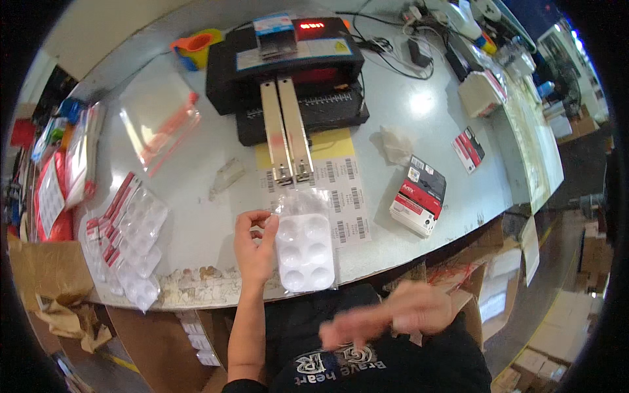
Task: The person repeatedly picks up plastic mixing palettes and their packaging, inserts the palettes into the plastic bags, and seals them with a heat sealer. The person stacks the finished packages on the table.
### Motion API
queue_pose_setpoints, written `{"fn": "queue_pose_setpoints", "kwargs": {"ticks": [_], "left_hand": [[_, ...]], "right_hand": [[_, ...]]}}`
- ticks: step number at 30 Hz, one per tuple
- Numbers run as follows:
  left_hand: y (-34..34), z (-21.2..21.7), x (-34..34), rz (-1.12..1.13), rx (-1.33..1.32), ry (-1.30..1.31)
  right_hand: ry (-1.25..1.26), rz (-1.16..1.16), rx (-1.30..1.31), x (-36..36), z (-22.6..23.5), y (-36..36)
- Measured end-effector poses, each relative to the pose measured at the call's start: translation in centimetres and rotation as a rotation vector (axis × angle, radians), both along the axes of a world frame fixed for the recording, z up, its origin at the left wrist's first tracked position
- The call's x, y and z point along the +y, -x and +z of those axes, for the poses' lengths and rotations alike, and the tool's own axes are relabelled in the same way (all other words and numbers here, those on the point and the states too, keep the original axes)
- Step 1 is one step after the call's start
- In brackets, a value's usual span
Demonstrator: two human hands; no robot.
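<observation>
A white paint palette [304,253] with round wells lies in a clear plastic bag [333,283] at the table's front edge. My left hand [256,247] pinches the upper left side of that bag between thumb and fingers. Over my lap, to the right of the palette, my right hand [393,316] is smeared by motion, so its fingers cannot be made out. Just beyond the bag, two metal rails [286,131] stick out from a black machine [288,65] with a red lit display. A sheet of barcode labels [352,203] lies partly under the bag.
Bagged palettes with red cards [134,229] are piled at the left. Clear empty bags [160,114] lie beyond them. To the right are a stack of red and black cards [419,200], a single card [468,149] and crumpled plastic [396,145]. Black cables [386,49] run behind.
</observation>
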State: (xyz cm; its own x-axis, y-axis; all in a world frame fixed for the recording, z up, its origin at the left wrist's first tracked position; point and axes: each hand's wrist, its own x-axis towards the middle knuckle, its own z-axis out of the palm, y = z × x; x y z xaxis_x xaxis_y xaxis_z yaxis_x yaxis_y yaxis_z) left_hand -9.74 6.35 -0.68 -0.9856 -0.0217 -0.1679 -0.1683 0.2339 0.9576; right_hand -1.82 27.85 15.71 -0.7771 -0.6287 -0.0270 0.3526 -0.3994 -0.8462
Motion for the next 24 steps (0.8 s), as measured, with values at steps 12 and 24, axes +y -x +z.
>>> {"fn": "queue_pose_setpoints", "kwargs": {"ticks": [12,24], "left_hand": [[0.9,0.4,0.4,-0.059,0.094,0.045],[1.7,-0.2,0.8,-0.27,0.112,-0.322]], "right_hand": [[0.252,-0.128,0.163,2.6,-5.3,0.9],[-0.833,-0.906,0.105,11.2,-8.9,-0.1]]}}
